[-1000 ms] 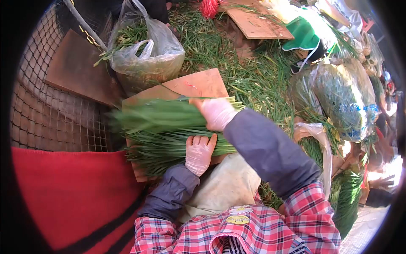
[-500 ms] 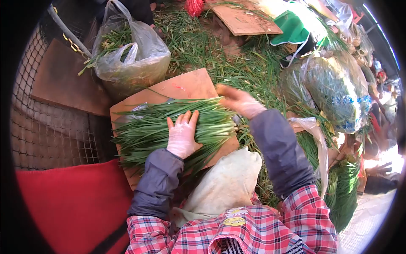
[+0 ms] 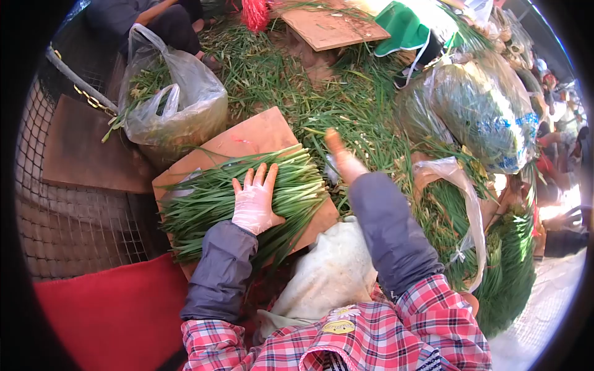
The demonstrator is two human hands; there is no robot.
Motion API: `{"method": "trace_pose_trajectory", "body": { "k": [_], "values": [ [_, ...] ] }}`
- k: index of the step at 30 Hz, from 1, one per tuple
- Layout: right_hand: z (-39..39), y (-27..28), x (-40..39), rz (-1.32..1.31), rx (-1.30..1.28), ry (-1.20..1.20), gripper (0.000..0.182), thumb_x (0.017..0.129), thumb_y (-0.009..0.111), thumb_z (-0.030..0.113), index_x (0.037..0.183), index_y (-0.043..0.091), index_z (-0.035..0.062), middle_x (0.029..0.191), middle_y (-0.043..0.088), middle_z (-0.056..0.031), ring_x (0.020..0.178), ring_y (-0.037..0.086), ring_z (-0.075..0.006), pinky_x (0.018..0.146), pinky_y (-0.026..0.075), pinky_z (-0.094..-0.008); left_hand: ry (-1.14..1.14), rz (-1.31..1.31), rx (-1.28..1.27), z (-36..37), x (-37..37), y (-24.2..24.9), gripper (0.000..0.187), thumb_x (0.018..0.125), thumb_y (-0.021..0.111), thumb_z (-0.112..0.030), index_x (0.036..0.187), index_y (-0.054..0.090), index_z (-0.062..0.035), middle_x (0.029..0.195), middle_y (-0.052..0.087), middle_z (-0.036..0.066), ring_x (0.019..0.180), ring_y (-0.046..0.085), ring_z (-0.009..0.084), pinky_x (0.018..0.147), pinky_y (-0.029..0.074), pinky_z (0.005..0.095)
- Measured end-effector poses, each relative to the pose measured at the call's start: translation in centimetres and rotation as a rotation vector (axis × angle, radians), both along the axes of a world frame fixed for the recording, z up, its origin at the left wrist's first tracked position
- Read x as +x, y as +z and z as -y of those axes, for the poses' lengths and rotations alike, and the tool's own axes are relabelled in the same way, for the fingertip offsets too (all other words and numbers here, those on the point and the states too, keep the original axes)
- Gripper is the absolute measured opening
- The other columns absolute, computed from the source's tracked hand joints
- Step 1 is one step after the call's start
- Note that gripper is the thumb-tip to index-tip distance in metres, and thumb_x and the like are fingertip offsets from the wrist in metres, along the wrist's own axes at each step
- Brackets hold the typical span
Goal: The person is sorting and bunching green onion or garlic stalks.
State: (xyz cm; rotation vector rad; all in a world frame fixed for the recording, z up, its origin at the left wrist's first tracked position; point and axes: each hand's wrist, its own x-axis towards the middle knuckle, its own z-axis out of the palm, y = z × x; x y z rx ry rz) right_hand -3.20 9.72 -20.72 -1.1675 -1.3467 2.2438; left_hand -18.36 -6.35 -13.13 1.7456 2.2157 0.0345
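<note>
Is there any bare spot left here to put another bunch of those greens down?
The far corner of the brown wooden board, beyond the pile of long green stalks under the gloved left hand, is bare. The flat brown panel beside the clear plastic bag is free too. Around the gloved right hand, loose green cuttings crowd everything.

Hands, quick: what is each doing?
Left hand: open, flat on the bundle of long green chives.
Right hand: blurred, apparently empty, grip unclear.
</note>
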Motion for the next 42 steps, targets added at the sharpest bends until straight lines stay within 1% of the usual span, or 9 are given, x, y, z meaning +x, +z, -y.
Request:
{"method": "trace_pose_trajectory", "body": {
  "k": [6,11,15,21,26,32,34,36,42],
  "values": [
    [-0.7,4.3,3.5,-0.192,0.272,-0.277,0.073,0.084,0.06,0.05,0.138,0.036,0.0074,0.137,0.042,-0.0122,0.126,0.038,-0.0202,0.105,0.027,-0.0315,-0.036,0.305,-0.013,-1.3,-3.5,0.0,0.098,0.048,0.081,-0.033,0.134,0.041,-0.0106,0.129,0.048,0.016,0.119,0.043,0.0337,0.1,0.036,0.0389],
    [7.8,13.3,3.9,0.66,0.838,1.096,0.025,0.078,0.063,0.025,0.094,0.07,0.008,0.093,0.069,-0.0083,0.089,0.065,-0.0267,0.079,0.05,-0.0393,-0.093,0.217,-0.134,-3.4,-3.9,0.7,0.105,0.043,0.085,-0.036,0.133,0.041,-0.0048,0.13,0.044,0.019,0.12,0.04,0.0372,0.101,0.035,0.0426],
    [13.6,4.5,-0.2,0.748,0.973,1.329,0.019,0.077,0.062,0.016,0.092,0.072,0.0101,0.087,0.069,-0.0094,0.085,0.066,-0.0275,0.072,0.051,-0.0466,-0.167,-0.06,-0.039,-3.6,-3.2,2.1,0.126,0.035,0.087,-0.045,0.14,0.028,-0.0059,0.141,0.031,0.019,0.13,0.026,0.0416,0.104,0.023,0.0546],
    [13.6,6.0,-0.7,0.525,1.187,0.948,0.027,0.072,0.065,0.03,0.086,0.067,0.007,0.076,0.067,-0.011,0.076,0.065,-0.0289,0.067,0.05,-0.0413,-0.164,0.086,-0.244,-5.2,-3.8,-0.8,0.136,0.036,0.085,-0.049,0.144,0.016,-0.0055,0.142,0.028,0.027,0.137,0.012,0.0412,0.106,0.005,0.0619],
    [13.4,3.4,-1.6,0.44,1.037,0.775,0.031,0.073,0.063,0.033,0.089,0.065,0.0068,0.083,0.064,-0.0146,0.086,0.062,-0.0312,0.075,0.048,-0.0439,-0.191,0.406,-0.113,-3.0,-3.1,0.0,0.109,0.047,0.083,-0.037,0.136,0.034,0.0009,0.129,0.043,0.025,0.121,0.043,0.037,0.099,0.038,0.0376],
    [14.0,0.8,-1.5,0.414,1.117,0.687,0.017,0.066,0.063,0.021,0.073,0.067,0.0071,0.07,0.063,-0.0124,0.072,0.063,-0.0303,0.065,0.05,-0.0448,-0.205,0.252,0.128,-2.2,-2.7,-2.4,0.1,0.045,0.084,-0.032,0.128,0.04,0.0022,0.12,0.048,0.025,0.109,0.05,0.0385,0.093,0.042,0.0414],
    [20.1,-2.7,-5.7,1.635,1.857,0.647,0.013,0.062,0.063,0.018,0.055,0.063,0.0068,0.052,0.057,-0.0093,0.054,0.06,-0.0249,0.048,0.044,-0.043,-0.251,0.247,0.233,-1.0,-3.3,-4.1,0.103,0.042,0.085,-0.028,0.128,0.038,0.0037,0.117,0.048,0.026,0.108,0.049,0.0388,0.094,0.041,0.0438],
    [13.6,4.5,0.8,0.497,1.016,0.87,0.017,0.063,0.066,0.025,0.061,0.065,0.0079,0.057,0.06,-0.0092,0.058,0.062,-0.0233,0.05,0.043,-0.0426,-0.252,0.301,0.25,-1.1,-3.0,-3.8,0.108,0.041,0.086,-0.025,0.131,0.034,0.0036,0.121,0.047,0.024,0.114,0.045,0.0387,0.099,0.036,0.0432],
    [9.3,5.5,22.8,0.3,0.829,-0.115,0.026,0.079,0.059,0.019,0.103,0.065,0.0102,0.088,0.065,-0.0152,0.083,0.063,-0.0305,0.076,0.05,-0.0373,-0.226,0.388,0.162,-1.1,-2.2,-3.3,0.127,0.033,0.088,-0.025,0.138,0.024,0.0048,0.134,0.037,0.023,0.125,0.036,0.0367,0.106,0.028,0.0396]
  ]
}}
